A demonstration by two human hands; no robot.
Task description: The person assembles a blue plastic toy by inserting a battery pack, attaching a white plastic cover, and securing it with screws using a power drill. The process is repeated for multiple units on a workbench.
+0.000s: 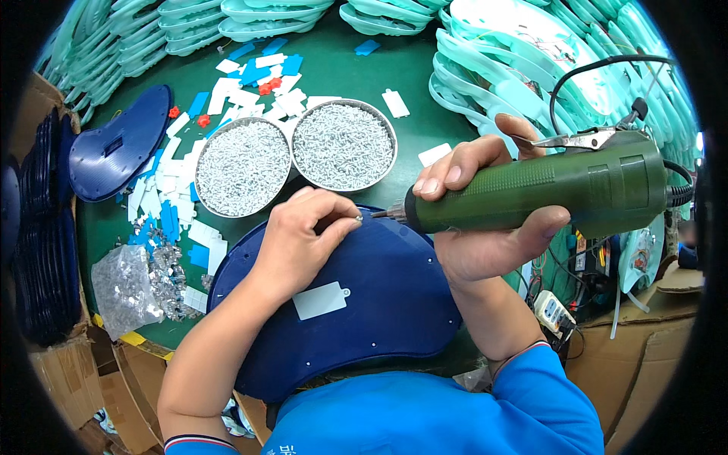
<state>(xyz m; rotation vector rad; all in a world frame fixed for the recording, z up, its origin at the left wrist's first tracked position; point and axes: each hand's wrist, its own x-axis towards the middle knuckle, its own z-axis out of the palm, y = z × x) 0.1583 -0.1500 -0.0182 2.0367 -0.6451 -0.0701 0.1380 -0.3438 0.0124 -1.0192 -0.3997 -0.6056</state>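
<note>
Green workbench (pixel 327 64) has a navy plastic panel (pixel 402 303) at its near edge, silvery rim dots (pixel 373 345) likely screws already in — left hand (pixel 303 227) pinches a probable screw (pixel 359 218) beside the bit (pixel 381 214), so at least one left — right hand (pixel 489 252) wrapped round green electric screwdriver (pixel 538 189).

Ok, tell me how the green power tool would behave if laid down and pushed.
The power tool would probably tend to roll, since its body looks rounded. Its textured patch suggests it shouldn't be very slippery to grip. The black cable at its rear would likely drag against a push.
</note>
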